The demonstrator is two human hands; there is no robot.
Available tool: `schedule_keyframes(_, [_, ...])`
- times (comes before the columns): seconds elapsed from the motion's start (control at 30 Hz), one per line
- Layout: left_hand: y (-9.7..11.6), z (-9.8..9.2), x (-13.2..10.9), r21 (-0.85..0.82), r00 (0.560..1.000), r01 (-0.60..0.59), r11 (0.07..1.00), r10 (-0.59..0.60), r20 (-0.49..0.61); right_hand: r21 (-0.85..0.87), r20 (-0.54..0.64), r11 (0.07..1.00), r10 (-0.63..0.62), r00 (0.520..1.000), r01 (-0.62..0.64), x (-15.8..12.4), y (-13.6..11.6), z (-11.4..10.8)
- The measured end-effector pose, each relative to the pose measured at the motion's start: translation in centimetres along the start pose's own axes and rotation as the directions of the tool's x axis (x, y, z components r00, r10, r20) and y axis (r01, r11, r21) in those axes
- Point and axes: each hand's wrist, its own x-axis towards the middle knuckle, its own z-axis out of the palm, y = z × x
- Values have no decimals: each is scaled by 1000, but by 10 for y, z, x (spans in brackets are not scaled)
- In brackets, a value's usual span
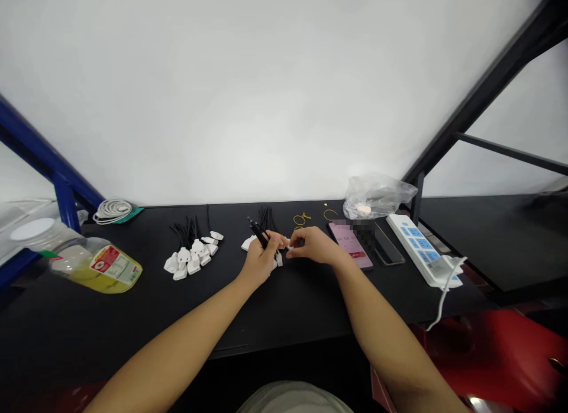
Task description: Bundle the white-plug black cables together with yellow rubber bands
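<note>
- My left hand [261, 260] is closed around a bundle of thin black cords [260, 229], their matte sheaths fanning out past my fingers.
- My right hand [313, 246] is in a narrow pinch beside the left, its fingertips [295, 250] at a small white plug [279, 259]; my fingers hide what they actually grip.
- More glossy white plugs [193, 262] lie in a heap to my left, with their black cords standing up and splaying away from me.
- Thin yellow wire loops [300, 219] lie just past my hands.
- To my right are a phone [350, 247] with a pink screen, its top blurred out, and a dark phone [388, 244].
- Farther right sit a white power strip [419, 247] with blue panels and a crumpled clear bag [377, 197].
- At the far left are a coiled white cable [113, 212] and a yellow-labelled plastic bottle [100, 265], cut off by the frame's edge.
- Everything rests on a matte black table [133, 306], with a blue metal frame [44, 158] and a black one [501, 87] rising against a white wall [266, 93].
</note>
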Motion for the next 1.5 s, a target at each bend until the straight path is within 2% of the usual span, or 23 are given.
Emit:
schedule_keyframes(0.17, [2, 1, 0, 67, 995, 57, 996, -62, 78, -80, -158, 996, 22, 987, -35, 7, 12, 0])
schedule_keyframes(0.3, [3, 0, 3, 75, 995, 75, 994, -80, 61, -110, -62, 994, 4, 998, -11, 11, 5, 12])
schedule_keyframes(0.4, [5, -1, 4, 87, 995, 100, 991, -101, 6, -92, -84, 993, 73, 994, -81, 12, 4, 14])
schedule_keyframes(0.5, [4, -2, 5, 82, 993, 115, 990, -114, -10, 23, -203, 989, 148, 968, -147, 12, 9, 8])
schedule_keyframes(0.57, [1, -2, 5, 57, 992, 126, 990, -126, -4, 231, -240, 960, 213, 947, -158, 9, 11, -2])
schedule_keyframes(0.63, [-2, -3, 5, 30, 992, 128, 991, -129, 14, 439, -168, 888, 227, 959, -133, 5, 9, -11])
schedule_keyframes(0.7, [-5, -3, 4, 19, 992, 116, 993, -117, 43, 529, -5, 843, 113, 994, -93, -1, 2, -16])
schedule_keyframes(0.73, [-5, -4, 4, 19, 993, 103, 994, -104, 61, 533, 91, 843, 27, 995, -72, -4, -2, -16])
schedule_keyframes(0.8, [-3, -4, 3, 35, 995, 51, 998, -54, 84, 485, 237, 874, -116, 965, -14, -7, -12, -8])
schedule_keyframes(0.83, [-2, -4, 3, 54, 996, 21, 998, -26, 86, 425, 263, 905, -148, 953, 24, -7, -18, -2])
schedule_keyframes(0.87, [0, -4, 4, 75, 997, -3, 997, -3, 81, 337, 248, 939, -153, 957, 63, -7, -22, 4])
schedule_keyframes(0.93, [2, -5, 4, 102, 999, -19, 995, 14, 52, 79, 124, 993, -92, 988, 83, -5, -28, 15])
schedule_keyframes(1.0, [3, -5, 5, 92, 1000, 5, 996, -7, 21, -133, 13, 991, -17, 1000, 19, -3, -28, 19])
schedule_keyframes(1.03, [3, -5, 5, 78, 1000, 17, 997, -17, 9, -189, -2, 982, 14, 1000, -15, -3, -25, 17])
schedule_keyframes(1.17, [1, -4, 2, 63, 997, 41, 997, -46, 67, -170, 7, 984, 46, 999, -44, -1, -3, 0])
schedule_keyframes(1.27, [-1, -3, -1, 71, 989, 49, 996, -58, 136, -98, -158, 994, 38, 987, -54, 5, 12, -2])
schedule_keyframes(1.33, [-2, -3, -1, 89, 989, 27, 996, -40, 145, -49, -203, 998, 17, 979, -28, 10, 15, 6])
schedule_keyframes(1.4, [0, -4, 0, 113, 991, -19, 993, 4, 131, -31, -168, 999, -31, 985, 26, 15, 12, 16])
schedule_keyframes(1.5, [3, -5, 1, 119, 995, -69, 990, 59, 86, -95, -45, 992, -82, 996, 77, 17, 3, 25])
